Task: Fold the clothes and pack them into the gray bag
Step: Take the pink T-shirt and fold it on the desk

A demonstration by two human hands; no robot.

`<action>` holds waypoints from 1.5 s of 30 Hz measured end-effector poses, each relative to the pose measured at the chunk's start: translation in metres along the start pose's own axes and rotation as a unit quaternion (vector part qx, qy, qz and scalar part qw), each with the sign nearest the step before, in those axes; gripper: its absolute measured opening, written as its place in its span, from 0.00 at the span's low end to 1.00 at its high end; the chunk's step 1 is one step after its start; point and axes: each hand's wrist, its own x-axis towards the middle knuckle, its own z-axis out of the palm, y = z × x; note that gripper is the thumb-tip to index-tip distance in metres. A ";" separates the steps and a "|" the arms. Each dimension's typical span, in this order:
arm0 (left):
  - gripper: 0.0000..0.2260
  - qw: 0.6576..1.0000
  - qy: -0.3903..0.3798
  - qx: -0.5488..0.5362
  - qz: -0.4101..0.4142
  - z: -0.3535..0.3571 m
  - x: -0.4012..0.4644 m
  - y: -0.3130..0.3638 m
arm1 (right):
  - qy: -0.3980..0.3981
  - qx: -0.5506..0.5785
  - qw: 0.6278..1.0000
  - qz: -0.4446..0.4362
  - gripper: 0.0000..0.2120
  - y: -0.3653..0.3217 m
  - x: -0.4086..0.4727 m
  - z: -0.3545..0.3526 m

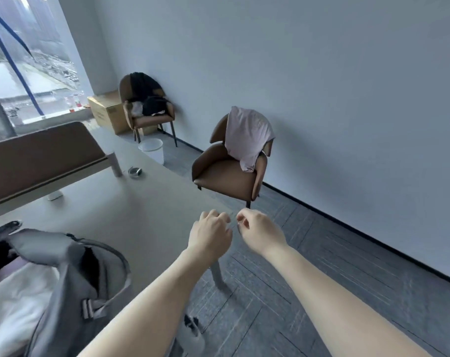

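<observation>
The gray bag (72,287) lies open on the table at the lower left, with white and pale folded cloth (18,305) inside. A pale pink garment (247,137) hangs over the back of the nearer brown chair (224,176). Dark clothes (149,99) are heaped on the farther brown chair (146,119). My left hand (211,233) and my right hand (260,230) are stretched out side by side over the table's corner, fingers loosely curled, holding nothing. Both are well short of the pink garment.
The beige table (131,215) runs left, with a brown divider panel (38,161), a small metal ashtray (134,172) and a white block on it. A white bin (152,149) and a cardboard box (108,112) stand by the far chair. Gray carpet and a wall lie to the right.
</observation>
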 end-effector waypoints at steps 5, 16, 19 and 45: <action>0.14 0.998 -0.046 0.039 0.026 0.041 0.049 0.065 | -0.003 -0.014 0.999 0.035 0.08 0.086 0.015 -0.038; 0.14 0.997 -0.061 0.043 0.030 0.097 0.220 0.105 | -0.030 -0.049 0.996 0.061 0.10 0.198 0.152 -0.070; 0.14 0.996 -0.065 0.043 0.033 0.102 0.273 0.112 | -0.023 -0.046 0.997 0.064 0.10 0.217 0.199 -0.077; 0.12 0.985 0.017 0.037 -0.169 0.157 0.684 0.163 | -0.098 -0.009 0.989 -0.106 0.09 0.400 0.635 -0.138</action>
